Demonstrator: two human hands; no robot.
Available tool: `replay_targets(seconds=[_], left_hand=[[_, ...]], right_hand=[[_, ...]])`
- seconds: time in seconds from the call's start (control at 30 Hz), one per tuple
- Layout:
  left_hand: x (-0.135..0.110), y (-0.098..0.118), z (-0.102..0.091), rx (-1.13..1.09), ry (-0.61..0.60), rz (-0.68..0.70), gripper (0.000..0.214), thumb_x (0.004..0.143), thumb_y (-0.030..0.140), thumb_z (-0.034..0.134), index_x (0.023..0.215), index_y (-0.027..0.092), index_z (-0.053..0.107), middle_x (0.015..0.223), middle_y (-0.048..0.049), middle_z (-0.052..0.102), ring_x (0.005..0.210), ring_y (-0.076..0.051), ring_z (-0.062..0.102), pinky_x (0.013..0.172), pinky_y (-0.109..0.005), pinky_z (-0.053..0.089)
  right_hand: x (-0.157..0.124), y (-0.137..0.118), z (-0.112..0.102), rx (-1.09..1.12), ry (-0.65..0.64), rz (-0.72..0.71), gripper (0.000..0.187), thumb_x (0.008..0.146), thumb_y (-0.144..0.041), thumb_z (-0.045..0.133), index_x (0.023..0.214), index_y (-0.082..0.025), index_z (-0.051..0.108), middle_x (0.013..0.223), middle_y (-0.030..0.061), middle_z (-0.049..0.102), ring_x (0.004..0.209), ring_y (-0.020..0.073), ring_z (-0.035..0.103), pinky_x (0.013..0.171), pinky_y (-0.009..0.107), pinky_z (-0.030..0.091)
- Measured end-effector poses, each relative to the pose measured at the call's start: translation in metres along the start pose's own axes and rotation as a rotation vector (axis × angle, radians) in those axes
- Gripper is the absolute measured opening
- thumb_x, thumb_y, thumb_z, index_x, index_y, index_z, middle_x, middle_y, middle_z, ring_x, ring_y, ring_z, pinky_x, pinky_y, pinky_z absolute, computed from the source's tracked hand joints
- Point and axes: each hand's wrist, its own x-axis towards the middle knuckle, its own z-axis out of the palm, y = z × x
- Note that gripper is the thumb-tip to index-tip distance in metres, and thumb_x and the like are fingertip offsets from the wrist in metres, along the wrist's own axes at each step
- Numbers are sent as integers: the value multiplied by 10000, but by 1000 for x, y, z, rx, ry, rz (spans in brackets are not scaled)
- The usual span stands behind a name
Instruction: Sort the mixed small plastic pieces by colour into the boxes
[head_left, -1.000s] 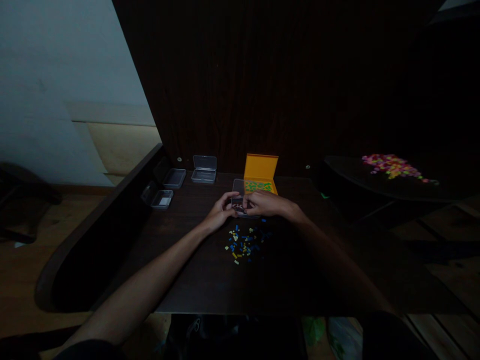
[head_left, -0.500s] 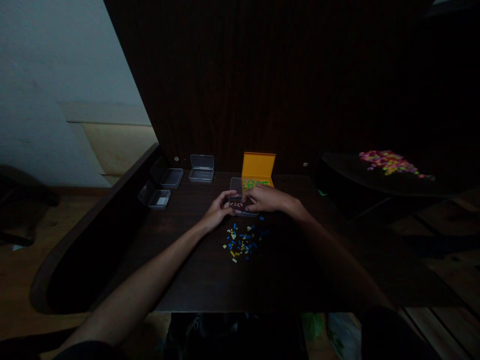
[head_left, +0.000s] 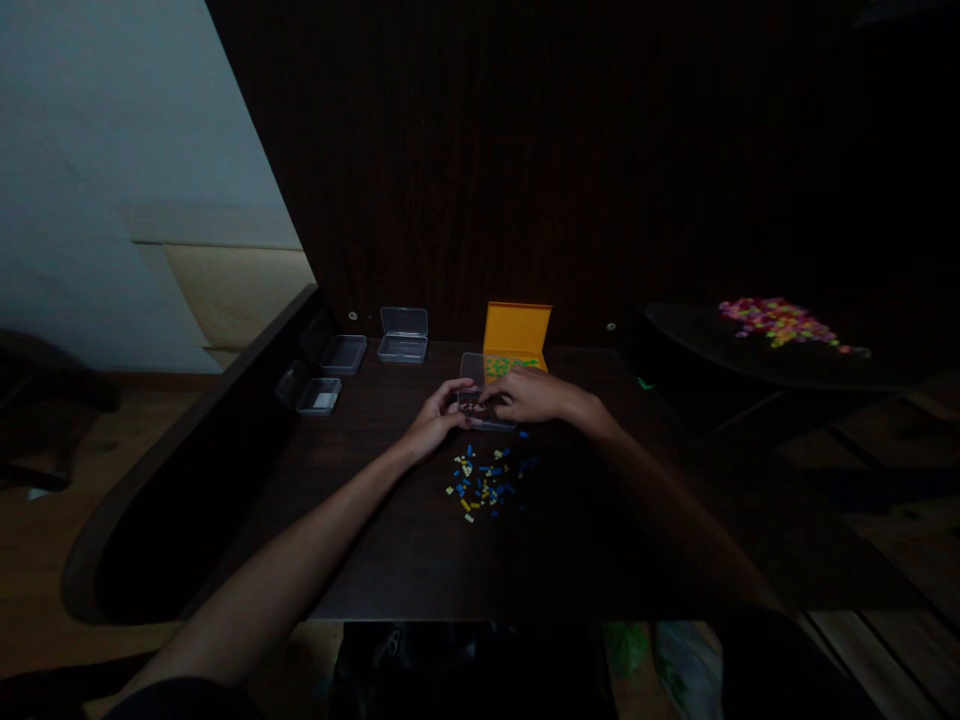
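Observation:
My left hand (head_left: pixel 436 416) grips the left side of a clear plastic box (head_left: pixel 493 427), thumb at the front and fingers behind. The box stands open, its see-through lid (head_left: pixel 472 369) raised at the back. Small pale and reddish pieces (head_left: pixel 472 407) lie inside. Over the right part of the box is my right hand (head_left: pixel 534 396), fingers bent and the index finger reaching in; whatever its fingertips hold is too small and dark to make out. Just in front lies a scatter of small blue, yellow and cream toy bricks (head_left: pixel 486 490).
Behind the box, an open orange case (head_left: pixel 517 327) contains green pieces. Open clear boxes stand farther left, one (head_left: pixel 403 347) at the back and another (head_left: pixel 322 398) with a white piece inside. A heap of pink and yellow bits (head_left: pixel 776 322) sits on a dark surface at right.
My right index finger has shifted slightly left inside the box. My left hand keeps its hold, and the loose bricks look the same.

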Motion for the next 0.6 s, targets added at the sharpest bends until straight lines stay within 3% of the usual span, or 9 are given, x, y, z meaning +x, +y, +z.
replay_targets(seconds=[0.33, 0.6], left_hand=[[-1, 2, 2, -16, -8, -16, 588, 523, 10, 596, 1079, 200, 576, 1177, -39, 590, 930, -170, 618, 865, -323, 485], [-1, 3, 3, -12, -2, -14, 587, 513, 30, 612, 1072, 204, 568, 1160, -34, 583, 943, -166, 594, 870, -312, 463]], right_hand=[[-2, 6, -1, 0, -32, 72, 295, 808, -211, 551, 1034, -226, 740, 878, 53, 726, 706, 154, 600, 622, 239, 390], [-3, 5, -2, 11, -25, 9, 338, 796, -163, 539, 1059, -254, 731, 903, 28, 735, 702, 143, 606, 617, 229, 392]])
